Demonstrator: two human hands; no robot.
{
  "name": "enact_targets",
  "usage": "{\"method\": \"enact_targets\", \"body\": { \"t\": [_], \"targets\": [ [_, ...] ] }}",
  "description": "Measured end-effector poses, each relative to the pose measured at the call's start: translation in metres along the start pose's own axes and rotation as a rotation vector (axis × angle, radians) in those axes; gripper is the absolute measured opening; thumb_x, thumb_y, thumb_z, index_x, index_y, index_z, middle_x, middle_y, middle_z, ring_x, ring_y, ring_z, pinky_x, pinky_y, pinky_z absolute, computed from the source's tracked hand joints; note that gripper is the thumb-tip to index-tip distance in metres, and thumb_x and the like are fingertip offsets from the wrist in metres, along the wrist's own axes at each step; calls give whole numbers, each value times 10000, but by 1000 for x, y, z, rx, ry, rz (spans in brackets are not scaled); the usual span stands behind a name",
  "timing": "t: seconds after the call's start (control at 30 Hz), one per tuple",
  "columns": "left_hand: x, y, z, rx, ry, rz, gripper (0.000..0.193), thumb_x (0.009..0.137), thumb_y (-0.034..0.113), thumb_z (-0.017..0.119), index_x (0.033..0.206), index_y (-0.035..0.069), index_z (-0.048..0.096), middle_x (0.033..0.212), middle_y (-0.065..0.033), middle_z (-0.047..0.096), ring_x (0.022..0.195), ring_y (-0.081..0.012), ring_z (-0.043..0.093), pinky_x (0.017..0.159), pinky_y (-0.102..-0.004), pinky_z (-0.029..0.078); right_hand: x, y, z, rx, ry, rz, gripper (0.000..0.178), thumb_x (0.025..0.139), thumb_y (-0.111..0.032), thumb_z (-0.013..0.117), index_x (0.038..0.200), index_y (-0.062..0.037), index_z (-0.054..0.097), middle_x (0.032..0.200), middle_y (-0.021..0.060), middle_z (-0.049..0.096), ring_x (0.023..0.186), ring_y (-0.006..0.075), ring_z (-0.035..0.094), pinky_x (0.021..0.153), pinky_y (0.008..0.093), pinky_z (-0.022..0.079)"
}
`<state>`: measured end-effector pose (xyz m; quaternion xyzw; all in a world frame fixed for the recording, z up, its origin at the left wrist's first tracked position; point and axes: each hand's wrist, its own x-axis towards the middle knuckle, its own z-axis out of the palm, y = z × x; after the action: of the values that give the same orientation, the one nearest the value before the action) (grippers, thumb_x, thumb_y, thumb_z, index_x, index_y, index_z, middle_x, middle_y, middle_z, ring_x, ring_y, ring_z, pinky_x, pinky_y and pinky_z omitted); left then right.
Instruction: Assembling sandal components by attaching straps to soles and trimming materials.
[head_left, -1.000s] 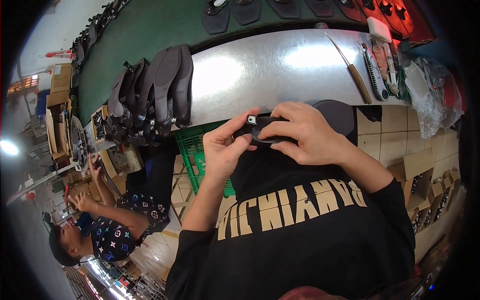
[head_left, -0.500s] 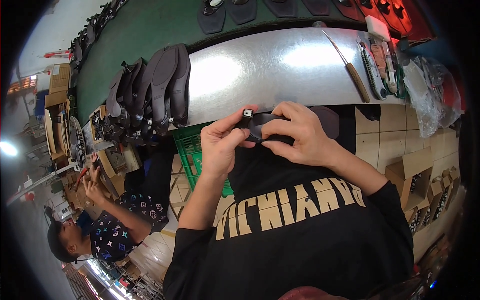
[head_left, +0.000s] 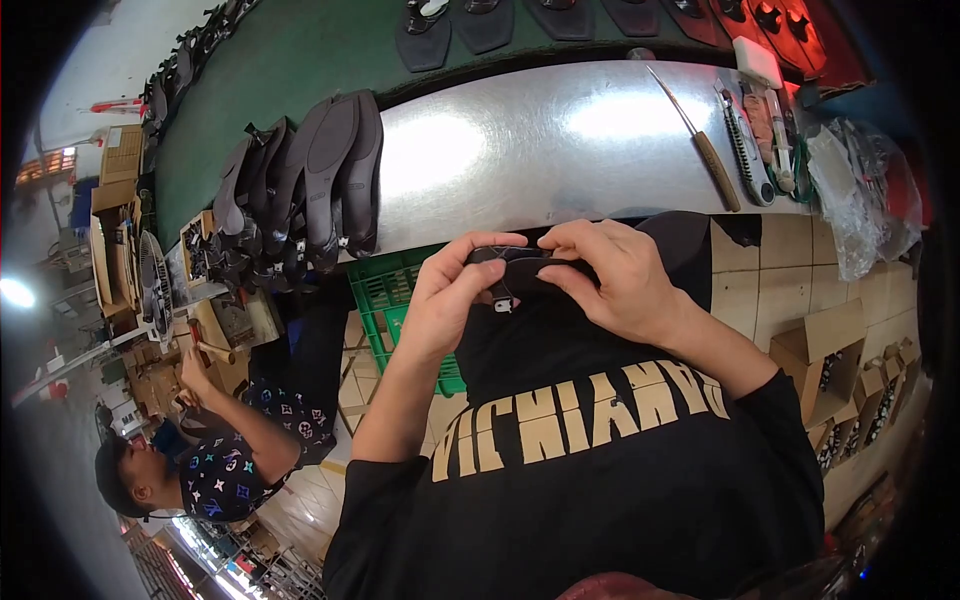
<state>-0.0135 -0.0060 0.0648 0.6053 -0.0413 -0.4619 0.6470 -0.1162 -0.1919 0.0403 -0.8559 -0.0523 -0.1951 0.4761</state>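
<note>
Hands: left hand (head_left: pixel 455 290) and right hand (head_left: pixel 610 275) pinch black shoe piece (head_left: pixel 520 268) at frame centre, close for inspection; metal counter (head_left: pixel 520 150) beyond.

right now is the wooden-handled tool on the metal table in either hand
No, the wooden-handled tool lies on the metal table, away from both hands, which hold a small dark piece.

Mount: one head-worn fisheye, left of a pair.
Facing: steeply down over the wearer's chest.
Near: left hand (head_left: pixel 452 296), right hand (head_left: pixel 617 277), close below the lens.
Far: metal bench (head_left: pixel 540 150).
Left: seated co-worker (head_left: pixel 215 455).
</note>
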Motion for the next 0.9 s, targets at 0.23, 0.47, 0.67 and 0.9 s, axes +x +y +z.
{"method": "enact_targets", "body": {
  "t": [0.23,0.47,0.67,0.9],
  "targets": [
    [-1,-6,2,128,19,34,206,912,64,579,1093,-19,633,902,-38,666,752,-62,619,659,-219,543,0,0,4,1,-17,32,252,783,-120,727,988,-45,599,752,93,644,699,274,642,645,368,490],
    [2,-6,4,270,113,36,138,881,118,669,948,-3,663,751,8,631,645,-35,565,581,-196,493,1,2,6,49,-20,54,174,786,-138,731,894,-41,635,726,98,644,668,276,637,618,363,490],
    [1,-5,6,353,29,271,81,859,85,680,888,10,667,709,23,614,611,-30,538,528,-186,407,15,5,-16,403,-193,318,94,792,-97,721,815,-29,661,740,85,651,640,233,620,584,312,464],
    [12,-16,-20,-82,351,495,121,891,111,637,970,20,649,857,-48,651,659,-80,601,523,-226,491,42,5,-60,-165,421,-139,212,775,-63,712,977,-37,655,1097,187,623,1008,341,612,863,378,485]
  ]
}}
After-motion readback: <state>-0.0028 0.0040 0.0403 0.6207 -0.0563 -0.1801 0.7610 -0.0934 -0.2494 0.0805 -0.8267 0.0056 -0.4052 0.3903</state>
